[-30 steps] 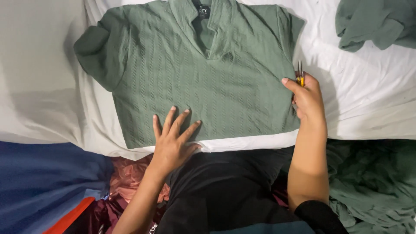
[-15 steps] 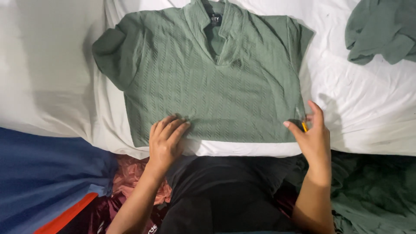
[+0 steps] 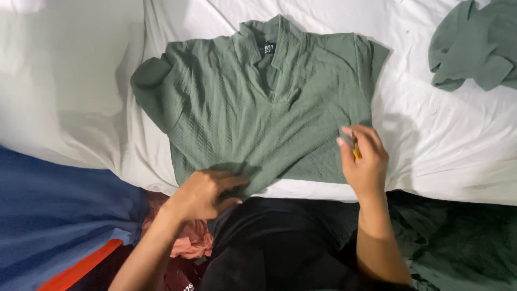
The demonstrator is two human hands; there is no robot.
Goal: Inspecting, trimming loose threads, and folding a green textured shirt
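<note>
A sage-green textured short-sleeved shirt [image 3: 258, 108] lies face-up and unfolded on the white bedsheet [image 3: 458, 140], the left hand [image 3: 207, 191] pinching its hem at 7 o'clock, the right hand [image 3: 363, 161] closed around a small yellow object [image 3: 356, 151] at 4 o'clock.

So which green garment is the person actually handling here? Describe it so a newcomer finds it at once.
On the white sheet, it is the collared green shirt spread flat at the centre. The left hand bunches its hem; the right hand rests at its side. The other green garment lies crumpled at top right.
</note>
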